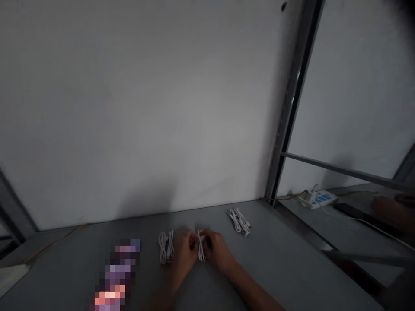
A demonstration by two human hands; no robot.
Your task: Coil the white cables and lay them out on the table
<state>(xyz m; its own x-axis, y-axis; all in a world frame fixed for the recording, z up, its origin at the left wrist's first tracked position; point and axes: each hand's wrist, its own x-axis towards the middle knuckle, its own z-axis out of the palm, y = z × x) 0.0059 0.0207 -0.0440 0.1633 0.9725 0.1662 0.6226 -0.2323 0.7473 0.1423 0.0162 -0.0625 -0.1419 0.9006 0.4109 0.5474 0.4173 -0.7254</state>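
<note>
A folded bundle of white cable [201, 247] stands between my two hands, low in the middle of the view. My right hand [218, 248] is closed, with its fingertips pinching the bundle near the top. On the other side my left hand [186, 250] is closed too, its curled fingers against the bundle's left edge; its fingertips are partly hidden. Just left of that hand, white cable bundles [166, 246] lie side by side on the grey tabletop [194, 293]. Farther back to the right is another group of white cable bundles [239, 221].
A pixelated patch [113, 276] covers something on the left. Beyond a metal post [288, 108], a white power strip [319, 198] and a dark flat object [352, 211] lie on the neighbouring surface, with another person's hand [385, 207] nearby. A white wall rises behind the table.
</note>
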